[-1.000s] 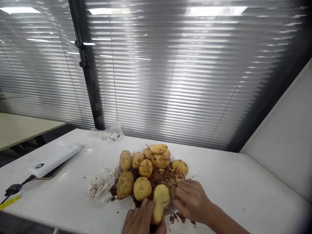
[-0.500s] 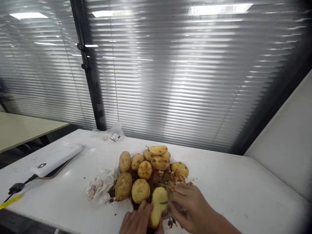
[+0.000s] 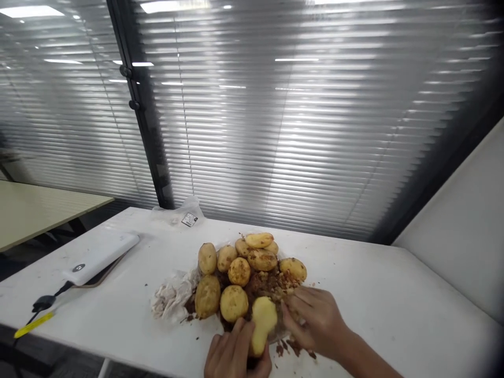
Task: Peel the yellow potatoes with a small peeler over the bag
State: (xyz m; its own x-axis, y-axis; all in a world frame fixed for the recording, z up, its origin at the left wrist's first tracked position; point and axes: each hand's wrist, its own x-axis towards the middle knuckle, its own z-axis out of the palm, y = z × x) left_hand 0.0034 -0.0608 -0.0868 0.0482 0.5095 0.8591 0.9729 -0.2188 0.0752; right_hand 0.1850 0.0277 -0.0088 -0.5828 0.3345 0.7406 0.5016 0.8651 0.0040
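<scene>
Near the table's front edge, my left hand is wrapped round a pale yellow peeled potato. Just right of that potato is my right hand, its fingers curled together; what they hold, if anything, is too blurred to make out. Behind both hands lies a heap of potatoes, among them a round one and a larger brown one. Brown peelings are spread among them, with more scraps beneath my right hand.
Crumpled white plastic lies left of the potatoes. A clear bag with a label sits at the white table's back edge. At left are a white device, a cable and a yellow strip.
The view has shifted slightly, so the table things appear a little further right. My right hand has moved a little away from the peeled potato, which stays in my left hand.
</scene>
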